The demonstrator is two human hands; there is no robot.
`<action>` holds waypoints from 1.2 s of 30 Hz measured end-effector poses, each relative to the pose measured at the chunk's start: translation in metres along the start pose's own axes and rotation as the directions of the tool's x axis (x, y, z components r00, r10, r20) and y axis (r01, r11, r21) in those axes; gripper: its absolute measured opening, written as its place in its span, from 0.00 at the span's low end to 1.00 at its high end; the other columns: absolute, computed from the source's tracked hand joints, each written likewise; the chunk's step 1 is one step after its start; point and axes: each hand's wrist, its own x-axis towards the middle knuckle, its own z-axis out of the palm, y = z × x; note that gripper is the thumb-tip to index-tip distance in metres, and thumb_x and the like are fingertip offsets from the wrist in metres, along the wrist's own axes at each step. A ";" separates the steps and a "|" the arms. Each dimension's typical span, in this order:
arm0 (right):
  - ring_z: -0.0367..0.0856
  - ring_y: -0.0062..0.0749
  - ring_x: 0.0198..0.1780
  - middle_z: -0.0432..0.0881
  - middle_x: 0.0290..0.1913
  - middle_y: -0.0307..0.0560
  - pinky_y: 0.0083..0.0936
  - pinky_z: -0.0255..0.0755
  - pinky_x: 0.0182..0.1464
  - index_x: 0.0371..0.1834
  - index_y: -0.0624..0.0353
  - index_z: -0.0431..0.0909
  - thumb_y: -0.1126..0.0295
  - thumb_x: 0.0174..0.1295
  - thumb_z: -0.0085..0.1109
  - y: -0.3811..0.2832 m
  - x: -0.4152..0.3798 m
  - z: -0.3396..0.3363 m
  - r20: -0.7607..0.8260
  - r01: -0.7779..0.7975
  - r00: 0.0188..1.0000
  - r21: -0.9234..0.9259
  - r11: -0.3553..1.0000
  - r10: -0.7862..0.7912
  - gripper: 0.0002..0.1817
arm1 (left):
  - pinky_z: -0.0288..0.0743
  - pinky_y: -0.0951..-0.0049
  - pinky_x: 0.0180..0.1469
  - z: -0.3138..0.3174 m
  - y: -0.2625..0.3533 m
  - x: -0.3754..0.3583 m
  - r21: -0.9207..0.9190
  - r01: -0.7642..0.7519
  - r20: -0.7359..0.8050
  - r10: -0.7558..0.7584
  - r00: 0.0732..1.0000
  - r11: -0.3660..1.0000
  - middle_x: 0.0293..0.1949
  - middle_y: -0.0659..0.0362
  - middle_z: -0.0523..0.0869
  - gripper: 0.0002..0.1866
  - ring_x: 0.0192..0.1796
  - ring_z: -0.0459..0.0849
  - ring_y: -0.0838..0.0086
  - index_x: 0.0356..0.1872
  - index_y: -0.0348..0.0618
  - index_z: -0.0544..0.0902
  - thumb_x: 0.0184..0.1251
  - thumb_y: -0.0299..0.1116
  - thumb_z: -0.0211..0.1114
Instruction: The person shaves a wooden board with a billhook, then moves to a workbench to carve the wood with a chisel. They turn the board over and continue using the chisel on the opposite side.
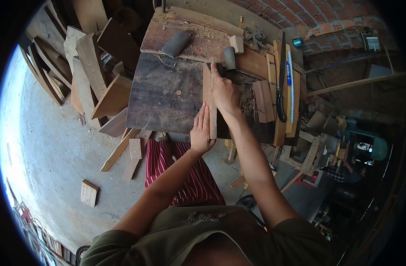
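Observation:
A narrow wooden board (pixel 208 91) lies lengthwise on the dark workbench (pixel 156 95), its near end reaching the bench's front edge. My left hand (pixel 201 132) rests against the board's left side near that end, fingers stretched out and pointing away from me. At the far end, my right hand (pixel 226 94) grips the board from the right, its index finger extended along the wood and the other fingers curled. Just beyond my right hand stands a dark cylindrical piece (pixel 229 58), with a small wooden block (pixel 236 44) beside it.
A dark rectangular block (pixel 176 44) lies at the back of the bench. On the right are a black saw (pixel 281 84), a ruler (pixel 291 97), a blue marker (pixel 289 76) and a brown wood block (pixel 264 101). Planks (pixel 91 62) lean at left; offcuts (pixel 89 193) lie on the floor.

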 end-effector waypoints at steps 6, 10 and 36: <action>0.87 0.60 0.42 0.86 0.39 0.65 0.52 0.82 0.44 0.79 0.42 0.58 0.74 0.65 0.48 -0.006 0.006 -0.007 0.027 -0.021 0.999 0.025 0.999 0.021 0.35 | 0.60 0.60 0.76 0.002 0.000 -0.001 0.016 0.007 0.006 -0.007 1.000 1.000 0.79 0.43 0.51 0.56 0.76 0.59 0.47 0.78 0.31 0.46 0.46 0.31 0.65; 0.88 0.60 0.40 0.86 0.34 0.66 0.49 0.84 0.42 0.77 0.52 0.60 0.71 0.69 0.45 -0.011 -0.012 -0.011 -0.007 0.059 0.998 0.005 0.998 -0.059 0.30 | 0.60 0.60 0.76 0.000 -0.001 0.000 -0.014 0.002 0.001 -0.002 1.000 1.000 0.78 0.42 0.53 0.54 0.75 0.60 0.47 0.78 0.29 0.46 0.48 0.32 0.64; 0.89 0.58 0.40 0.86 0.36 0.65 0.48 0.84 0.40 0.77 0.53 0.59 0.71 0.71 0.43 -0.007 -0.007 -0.003 -0.019 0.058 0.998 -0.008 0.998 -0.058 0.29 | 0.59 0.59 0.76 -0.003 0.003 0.001 -0.012 0.011 -0.012 -0.012 1.000 1.000 0.78 0.42 0.54 0.53 0.75 0.61 0.46 0.77 0.30 0.48 0.48 0.31 0.63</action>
